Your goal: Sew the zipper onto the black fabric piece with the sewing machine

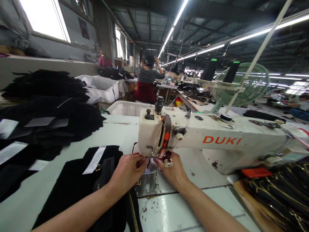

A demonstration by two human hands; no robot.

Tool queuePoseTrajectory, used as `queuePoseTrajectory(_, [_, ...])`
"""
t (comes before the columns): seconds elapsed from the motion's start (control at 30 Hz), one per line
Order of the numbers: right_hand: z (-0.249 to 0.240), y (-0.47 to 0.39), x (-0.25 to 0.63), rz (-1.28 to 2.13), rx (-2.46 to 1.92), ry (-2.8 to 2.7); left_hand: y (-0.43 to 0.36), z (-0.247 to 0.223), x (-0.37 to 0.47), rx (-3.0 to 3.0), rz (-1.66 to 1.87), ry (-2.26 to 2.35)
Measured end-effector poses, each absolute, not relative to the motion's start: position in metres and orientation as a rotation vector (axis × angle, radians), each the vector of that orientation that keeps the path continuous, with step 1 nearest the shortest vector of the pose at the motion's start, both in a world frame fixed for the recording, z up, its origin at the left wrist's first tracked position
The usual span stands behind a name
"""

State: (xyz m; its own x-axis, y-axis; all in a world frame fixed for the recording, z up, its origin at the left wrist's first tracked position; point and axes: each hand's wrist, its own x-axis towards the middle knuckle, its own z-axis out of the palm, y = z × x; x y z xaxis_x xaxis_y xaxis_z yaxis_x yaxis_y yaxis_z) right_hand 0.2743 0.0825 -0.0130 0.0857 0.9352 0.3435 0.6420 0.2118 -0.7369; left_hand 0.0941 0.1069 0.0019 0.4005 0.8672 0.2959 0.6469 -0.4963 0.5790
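Observation:
A cream sewing machine (217, 141) marked DUKI lies across the table (116, 132). Both hands meet under its head at the needle area. My left hand (127, 170) has its fingers curled close to the needle, over a black fabric piece (77, 183) with a white label and a black strap. My right hand (172, 170) pinches at something small beside the needle; thread or part, I cannot tell which. A gold zipper edge (134, 209) runs down below my left wrist.
Stacks of black cut fabric (45, 106) with white labels fill the left. White bins (101, 87) stand behind. A green fan (241, 85) and thread cones sit behind the machine. Black straps with gold trim (282, 190) lie at right. A person (147, 80) works ahead.

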Motion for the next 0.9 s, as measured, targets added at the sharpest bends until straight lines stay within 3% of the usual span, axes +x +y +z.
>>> queuePoseTrajectory(0.9, [-0.0116,0.0810,0.2749,0.445,-1.485,-1.626,0.1066,-0.0011,0.0916,2.284,0.862,1.242])
